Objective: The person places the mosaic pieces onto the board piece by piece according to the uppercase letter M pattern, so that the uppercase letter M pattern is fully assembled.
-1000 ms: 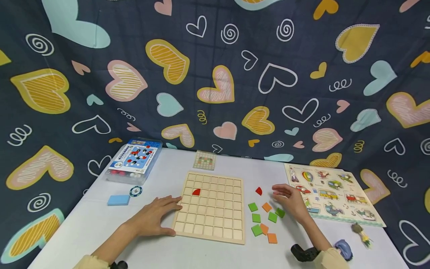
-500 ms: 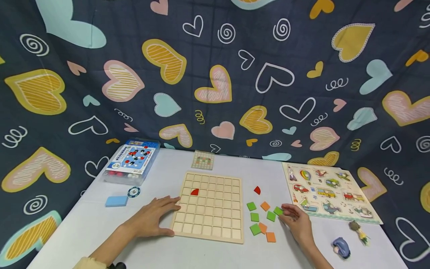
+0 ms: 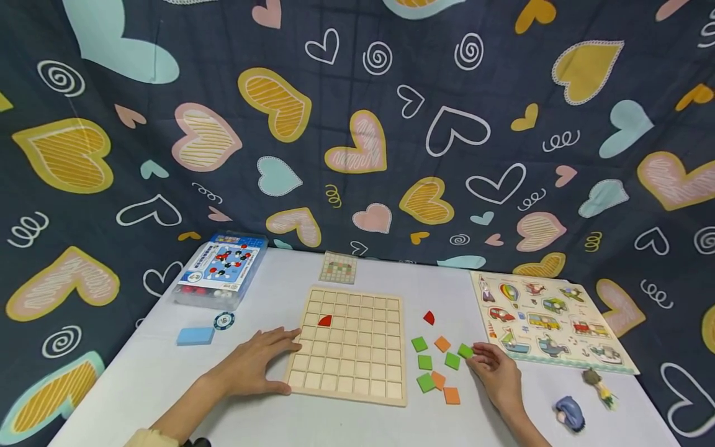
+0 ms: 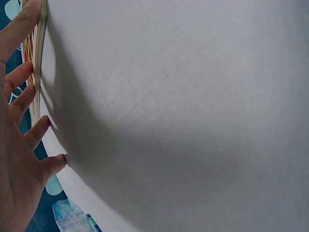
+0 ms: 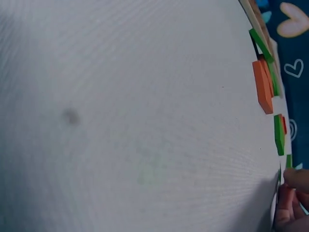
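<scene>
My left hand (image 3: 254, 364) spreads its fingers along the left edge of a wooden grid board (image 3: 363, 354), fingertips and thumb touching its rim. One red quarter-circle piece (image 3: 325, 320) sits in a cell towards the board's upper left. To the right, my right hand (image 3: 497, 374) pinches the edge of a green square tile (image 3: 465, 351) between thumb and fingers. More green tiles (image 3: 426, 382) and orange tiles (image 3: 452, 395) lie loose between the board and that hand. Another red quarter-circle (image 3: 429, 318) lies above them. In the right wrist view, the fingertips (image 5: 291, 178) show only at the edge.
A pattern card (image 3: 337, 267) lies behind the board. At the left are a boxed molecule set (image 3: 221, 270), a light blue block (image 3: 195, 336) and a round chip (image 3: 224, 320). A vehicle puzzle board (image 3: 553, 323) and two small figures, one blue (image 3: 570, 414), lie right.
My right hand has come down from beside the red quarter-circle to the rightmost green tile and now pinches it. My left hand stays at the board's edge.
</scene>
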Available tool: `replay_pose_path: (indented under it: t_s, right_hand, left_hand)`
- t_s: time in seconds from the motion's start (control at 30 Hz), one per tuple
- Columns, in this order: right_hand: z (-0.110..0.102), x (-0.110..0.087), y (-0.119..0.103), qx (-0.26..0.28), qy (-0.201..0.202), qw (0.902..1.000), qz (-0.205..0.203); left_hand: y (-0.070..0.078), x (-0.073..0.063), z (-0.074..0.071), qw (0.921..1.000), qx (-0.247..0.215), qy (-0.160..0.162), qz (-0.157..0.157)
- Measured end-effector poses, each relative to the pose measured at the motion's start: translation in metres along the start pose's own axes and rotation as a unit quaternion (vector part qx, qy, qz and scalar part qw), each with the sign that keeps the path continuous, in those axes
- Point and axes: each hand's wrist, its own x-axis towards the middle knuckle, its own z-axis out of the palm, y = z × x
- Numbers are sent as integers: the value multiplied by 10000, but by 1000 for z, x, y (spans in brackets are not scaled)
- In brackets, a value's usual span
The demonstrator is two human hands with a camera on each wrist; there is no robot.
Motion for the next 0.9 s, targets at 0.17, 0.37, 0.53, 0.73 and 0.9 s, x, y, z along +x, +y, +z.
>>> replay_pose_path:
  t_s: [0.17, 0.37, 0.53, 0.73, 0.9]
  right_hand:
    - [1, 1, -1, 403, 180, 9989, -159]
    - [8, 4, -8, 994, -31, 9949, -143]
    - [17, 7, -19, 1439, -215, 9893, -136]
    - [31, 9, -36, 1865, -528, 9810, 30]
    - [47, 9, -46, 2076, -661, 9758, 182]
  left_hand:
    - [0, -1, 1, 10000, 15, -9, -25]
    - [1, -1, 0, 10000, 15, 18, -38]
    - [2, -1, -1, 10000, 7, 35, -6]
    - [1, -2, -1, 10000, 45, 72, 30]
    - [2, 0, -1, 10000, 49, 17, 10]
